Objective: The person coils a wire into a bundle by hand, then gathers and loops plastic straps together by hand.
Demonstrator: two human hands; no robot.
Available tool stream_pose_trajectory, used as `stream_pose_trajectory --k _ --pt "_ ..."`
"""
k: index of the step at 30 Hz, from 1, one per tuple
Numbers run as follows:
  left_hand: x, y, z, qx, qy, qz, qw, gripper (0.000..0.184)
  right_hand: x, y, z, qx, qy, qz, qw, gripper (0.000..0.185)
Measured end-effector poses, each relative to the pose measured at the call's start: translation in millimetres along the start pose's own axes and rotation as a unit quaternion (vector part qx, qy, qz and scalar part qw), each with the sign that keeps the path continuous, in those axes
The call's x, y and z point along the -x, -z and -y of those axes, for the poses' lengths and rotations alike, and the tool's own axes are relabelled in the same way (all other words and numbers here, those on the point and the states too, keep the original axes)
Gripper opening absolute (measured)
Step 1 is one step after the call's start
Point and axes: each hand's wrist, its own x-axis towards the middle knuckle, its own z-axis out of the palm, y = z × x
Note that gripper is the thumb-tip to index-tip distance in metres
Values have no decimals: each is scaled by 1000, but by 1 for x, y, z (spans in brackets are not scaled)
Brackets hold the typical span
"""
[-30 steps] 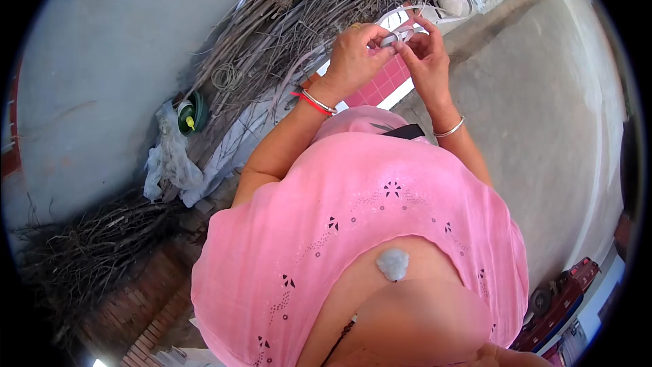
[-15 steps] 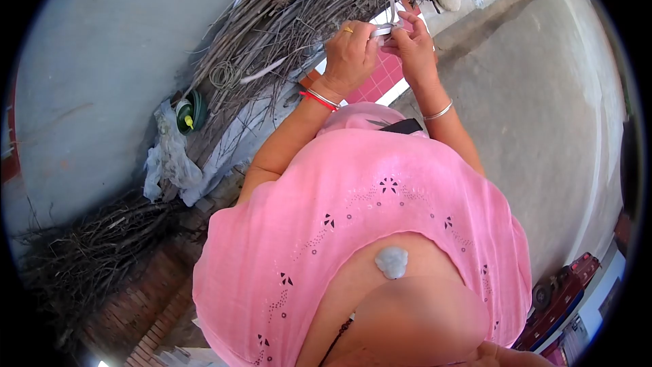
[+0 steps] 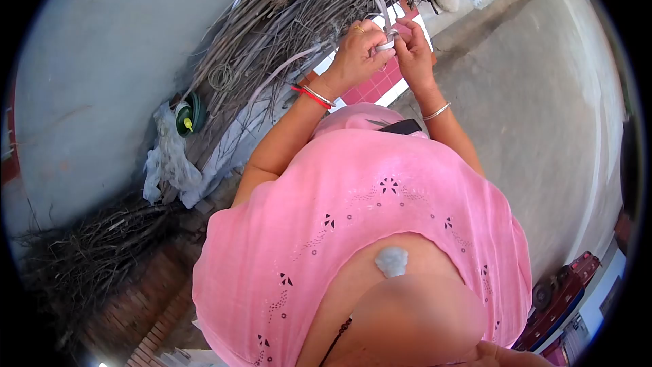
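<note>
The left hand [image 3: 363, 51] pinches a coiled part of the pale strap [image 3: 386, 45] between thumb and fingers; the right hand [image 3: 414, 51] closes its fingertips on the same strap, just beside the left; the strap is held over the red-tiled surface [image 3: 380, 81], near its far edge, one loop rising past the fingers; bundled sticks [image 3: 272, 20] lie beside that surface.

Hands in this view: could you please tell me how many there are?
2: the left hand and the right hand, one on each side of the pale strip, both holding it. No others show.
</note>
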Motion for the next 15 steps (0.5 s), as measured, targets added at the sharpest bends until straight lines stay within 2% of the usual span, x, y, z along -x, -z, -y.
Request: stream_pose_trajectory --k 3,6,7,9,11,12,15 --pt "12 -7 0 187 106 -13 977 21 -7 4 -4 -30 -10 -6 999 29" --pt "13 -2 11 259 228 79 935 21 -2 3 2 37 30 -21 999 22" --pt "11 -1 12 235 255 110 931 19 -1 2 4 70 47 -23 996 21" --pt "-6 13 -6 186 309 170 917 17 1 -1 -3 42 49 -24 998 19" --pt "-8 11 -6 25 180 160 970 16 1 -3 -10 1 36 -27 999 18" --pt "-10 10 -6 -57 112 154 980 16 -1 -3 -13 -28 22 -29 999 19" --pt "-6 11 -19 36 -23 91 995 14 -2 1 -11 -58 -24 -14 998 18"
